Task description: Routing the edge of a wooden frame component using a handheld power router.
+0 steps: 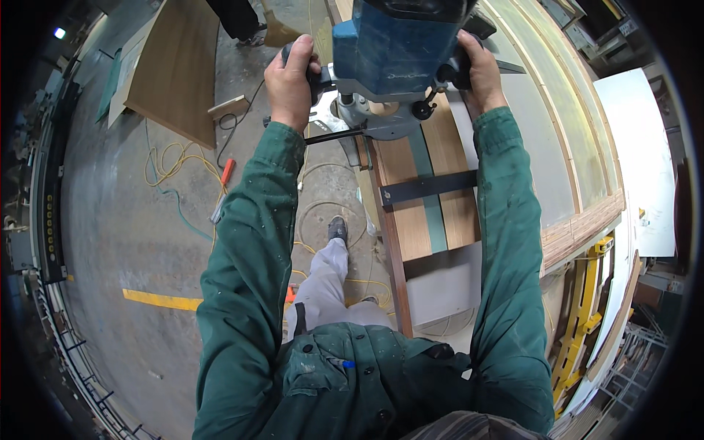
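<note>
A blue plunge router stands in front of me, its grey metal base over wooden boards. My left hand is wrapped round the router's black left handle, thumb on top. Round the right handle my right hand is closed, partly hidden behind the grip. A black rod sticks out to the left of the base. Nearer to me, a dark flat bar crosses the boards and the green strip between them. The router's bit is hidden under the base.
Yellow cords and a red-handled tool lie on the concrete floor at left. A large curved wood panel stands farther off, near another person's dark-clothed legs. Framed panels are at right, above yellow clamps.
</note>
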### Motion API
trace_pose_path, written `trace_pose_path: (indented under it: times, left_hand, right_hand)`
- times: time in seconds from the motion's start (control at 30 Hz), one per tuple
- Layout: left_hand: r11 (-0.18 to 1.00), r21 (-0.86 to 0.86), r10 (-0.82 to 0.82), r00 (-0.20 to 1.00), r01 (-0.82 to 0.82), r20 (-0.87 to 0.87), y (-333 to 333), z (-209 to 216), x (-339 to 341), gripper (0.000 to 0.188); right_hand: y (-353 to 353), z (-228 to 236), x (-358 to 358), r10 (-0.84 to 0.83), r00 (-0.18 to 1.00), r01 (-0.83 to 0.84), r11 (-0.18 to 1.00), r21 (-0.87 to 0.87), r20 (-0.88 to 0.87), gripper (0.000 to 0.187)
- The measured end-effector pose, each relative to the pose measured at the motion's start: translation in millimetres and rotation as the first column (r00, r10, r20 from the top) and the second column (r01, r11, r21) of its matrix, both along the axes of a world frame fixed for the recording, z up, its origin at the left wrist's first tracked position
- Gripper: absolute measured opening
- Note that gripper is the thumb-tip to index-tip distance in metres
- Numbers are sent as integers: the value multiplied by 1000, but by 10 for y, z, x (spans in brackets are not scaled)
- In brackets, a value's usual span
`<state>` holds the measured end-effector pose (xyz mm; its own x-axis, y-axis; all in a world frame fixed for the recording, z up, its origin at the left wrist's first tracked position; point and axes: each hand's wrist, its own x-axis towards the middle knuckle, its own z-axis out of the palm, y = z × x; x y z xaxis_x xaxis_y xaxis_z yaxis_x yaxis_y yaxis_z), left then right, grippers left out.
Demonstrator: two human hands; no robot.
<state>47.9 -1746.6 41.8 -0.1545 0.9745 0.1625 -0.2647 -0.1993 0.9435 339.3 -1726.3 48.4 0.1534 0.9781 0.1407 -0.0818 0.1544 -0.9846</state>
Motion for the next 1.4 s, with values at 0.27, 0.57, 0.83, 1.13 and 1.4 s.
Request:
trace_pose_path:
  times: [0.27, 0.57, 0.83, 1.13, 1.4]
  left_hand:
    - [1000, 7, 13, 1000, -13, 5, -205, -4, 15, 32]
    - [999, 3, 46, 996, -45, -71, -421, 68, 75, 36]
    - [999, 13, 52, 997, -52, -54, -543, 51, 70, 34]
    - [999, 20, 31, 999, -31, -9, -650, 52, 68, 33]
    - [999, 26, 33, 998, -31, -54, -670, 69, 62, 34]
  right_hand:
    - [-222, 28, -29, -15, 1000, 14, 999, -47, -5, 40]
    - [-371, 14, 26, -31, 1000, 31, 999, -44, -4, 41]
    - [-521, 27, -13, -15, 999, 13, 999, -48, -42, 40]
    - [-615, -3, 85, 17, 998, -22, 995, -97, -55, 39]
    - [-661, -11, -9, -39, 999, 38, 999, -25, -32, 43]
